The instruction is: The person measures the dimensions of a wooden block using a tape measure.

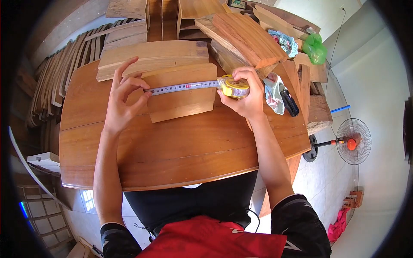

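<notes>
left hand (129,92) pinching the tape's end at 11 o'clock, right hand (244,92) curled round the yellow tape measure (232,87), blade over a wooden board (183,105)

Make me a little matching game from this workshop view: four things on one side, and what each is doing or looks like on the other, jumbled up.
Things:
1. Left hand
2. Right hand
3. Plastic bag
4. Fan

Descriptions:
A. Has a red centre and stands off to the right of the table
B. Grips the yellow tape case
C. Green, at the upper right of the picture
D. At the free end of the tape blade, near one edge of the board

Right pairs: 1-D, 2-B, 3-C, 4-A
</notes>
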`<action>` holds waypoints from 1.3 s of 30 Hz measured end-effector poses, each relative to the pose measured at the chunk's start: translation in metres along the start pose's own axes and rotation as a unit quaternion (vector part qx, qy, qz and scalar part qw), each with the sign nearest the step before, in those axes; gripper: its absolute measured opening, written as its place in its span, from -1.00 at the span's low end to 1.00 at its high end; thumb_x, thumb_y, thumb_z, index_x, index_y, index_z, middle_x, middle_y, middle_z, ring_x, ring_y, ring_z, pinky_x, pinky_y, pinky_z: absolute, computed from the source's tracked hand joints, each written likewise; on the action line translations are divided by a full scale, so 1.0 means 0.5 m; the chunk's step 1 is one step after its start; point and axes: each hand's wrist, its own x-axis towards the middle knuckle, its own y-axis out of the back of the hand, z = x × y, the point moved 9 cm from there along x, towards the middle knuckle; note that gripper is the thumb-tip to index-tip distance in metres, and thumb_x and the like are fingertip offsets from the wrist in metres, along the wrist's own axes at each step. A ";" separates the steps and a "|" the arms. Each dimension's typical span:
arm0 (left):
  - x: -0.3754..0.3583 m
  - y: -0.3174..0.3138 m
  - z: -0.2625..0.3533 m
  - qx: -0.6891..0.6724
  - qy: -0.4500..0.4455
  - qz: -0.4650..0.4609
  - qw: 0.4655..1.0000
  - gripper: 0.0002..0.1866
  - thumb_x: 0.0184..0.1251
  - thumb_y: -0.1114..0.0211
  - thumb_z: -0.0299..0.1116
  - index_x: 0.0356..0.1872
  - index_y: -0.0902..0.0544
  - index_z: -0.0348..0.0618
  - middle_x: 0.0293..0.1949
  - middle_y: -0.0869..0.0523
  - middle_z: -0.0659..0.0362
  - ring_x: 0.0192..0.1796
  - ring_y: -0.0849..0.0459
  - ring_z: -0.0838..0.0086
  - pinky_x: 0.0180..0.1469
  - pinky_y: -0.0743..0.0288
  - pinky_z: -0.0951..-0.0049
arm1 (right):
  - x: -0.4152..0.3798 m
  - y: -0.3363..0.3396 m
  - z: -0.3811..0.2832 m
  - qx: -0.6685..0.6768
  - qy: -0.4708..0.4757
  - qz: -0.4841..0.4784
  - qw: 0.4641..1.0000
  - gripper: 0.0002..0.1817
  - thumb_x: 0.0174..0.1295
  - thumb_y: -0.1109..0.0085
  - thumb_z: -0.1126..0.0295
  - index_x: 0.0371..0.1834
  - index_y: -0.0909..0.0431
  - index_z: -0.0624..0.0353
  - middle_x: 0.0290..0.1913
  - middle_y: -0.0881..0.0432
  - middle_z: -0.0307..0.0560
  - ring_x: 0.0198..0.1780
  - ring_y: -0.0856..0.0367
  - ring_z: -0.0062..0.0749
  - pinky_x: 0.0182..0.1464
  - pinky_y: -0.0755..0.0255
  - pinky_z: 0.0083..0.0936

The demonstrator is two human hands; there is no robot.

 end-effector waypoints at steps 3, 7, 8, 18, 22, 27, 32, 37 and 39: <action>0.000 -0.002 0.004 0.009 -0.006 0.000 1.000 -0.82 0.23 -0.43 -0.69 -0.21 -0.72 -0.21 0.64 -0.21 0.02 0.51 -0.47 0.08 0.50 -0.47 0.06 | 0.001 0.000 -0.003 0.004 0.003 0.002 1.000 -0.47 -0.17 -0.70 0.48 -0.20 -0.49 0.17 -0.13 -0.60 -0.02 -0.15 -0.64 -0.26 -0.09 -0.62 -0.39; 0.001 -0.002 0.006 0.010 -0.004 -0.001 1.000 -0.82 0.22 -0.44 -0.69 -0.20 -0.73 -0.21 0.64 -0.21 0.01 0.52 -0.47 0.04 0.49 -0.50 0.04 | 0.000 -0.003 -0.004 0.009 0.000 -0.002 1.000 -0.46 -0.17 -0.70 0.49 -0.19 -0.48 0.18 -0.11 -0.59 -0.01 -0.15 -0.65 -0.25 -0.10 -0.62 -0.39; 0.002 -0.003 0.009 0.016 -0.009 -0.004 1.000 -0.82 0.22 -0.44 -0.69 -0.21 -0.72 -0.22 0.64 -0.21 0.00 0.52 -0.47 0.03 0.47 -0.53 0.05 | 0.000 -0.003 -0.003 0.010 0.001 -0.001 1.000 -0.46 -0.17 -0.70 0.49 -0.18 -0.48 0.18 -0.11 -0.59 -0.01 -0.15 -0.65 -0.25 -0.10 -0.62 -0.39; 0.006 0.006 0.019 0.017 -0.007 -0.001 1.000 -0.82 0.20 -0.47 -0.70 -0.25 -0.67 -0.27 0.67 -0.16 -0.06 0.55 -0.45 -0.11 0.37 -0.71 0.10 | -0.005 -0.006 -0.002 0.006 0.002 0.005 1.000 -0.45 -0.16 -0.70 0.48 -0.17 -0.48 0.17 -0.11 -0.59 -0.01 -0.14 -0.64 -0.25 -0.10 -0.61 -0.39; 0.008 0.004 0.022 0.029 -0.029 -0.009 0.999 -0.82 0.21 -0.46 -0.71 -0.27 -0.65 -0.27 0.68 -0.14 -0.07 0.56 -0.43 -0.11 0.37 -0.71 0.11 | -0.004 -0.007 -0.001 0.004 0.009 0.006 1.000 -0.45 -0.15 -0.70 0.48 -0.15 -0.49 0.17 -0.11 -0.59 0.00 -0.14 -0.64 -0.24 -0.09 -0.60 -0.38; 0.006 0.004 0.027 0.054 -0.047 -0.020 0.997 -0.85 0.18 -0.44 -0.72 -0.32 -0.67 -0.26 0.70 -0.12 -0.07 0.53 -0.49 -0.07 0.42 -0.63 0.08 | -0.003 -0.008 0.000 0.002 0.007 0.006 1.000 -0.45 -0.15 -0.70 0.48 -0.14 -0.49 0.17 -0.10 -0.59 0.01 -0.13 -0.64 -0.23 -0.08 -0.60 -0.38; 0.004 0.009 0.025 0.036 -0.036 -0.034 0.998 -0.88 0.19 -0.43 -0.69 -0.32 -0.71 -0.26 0.72 -0.07 -0.06 0.51 -0.52 -0.07 0.46 -0.58 0.02 | -0.007 -0.009 0.001 0.003 -0.008 0.005 1.000 -0.45 -0.15 -0.70 0.48 -0.13 -0.50 0.18 -0.10 -0.60 0.02 -0.11 -0.64 -0.22 -0.07 -0.60 -0.37; 0.002 0.004 0.029 -0.010 0.000 -0.040 0.999 -0.92 0.22 -0.45 -0.62 -0.33 -0.74 -0.22 0.74 0.02 -0.04 0.58 -0.41 -0.10 0.43 -0.61 0.02 | -0.012 -0.011 0.012 -0.006 -0.005 -0.002 1.000 -0.43 -0.15 -0.69 0.49 -0.10 -0.50 0.17 -0.08 -0.60 0.03 -0.10 -0.64 -0.20 -0.06 -0.60 -0.35; 0.001 0.003 0.029 -0.012 0.013 -0.048 0.999 -0.92 0.21 -0.47 -0.62 -0.35 -0.74 -0.23 0.74 0.02 -0.02 0.57 -0.42 -0.08 0.36 -0.67 0.03 | -0.011 -0.012 0.012 -0.005 -0.003 -0.005 1.000 -0.42 -0.15 -0.69 0.49 -0.09 -0.49 0.17 -0.07 -0.59 0.03 -0.09 -0.64 -0.20 -0.05 -0.62 -0.34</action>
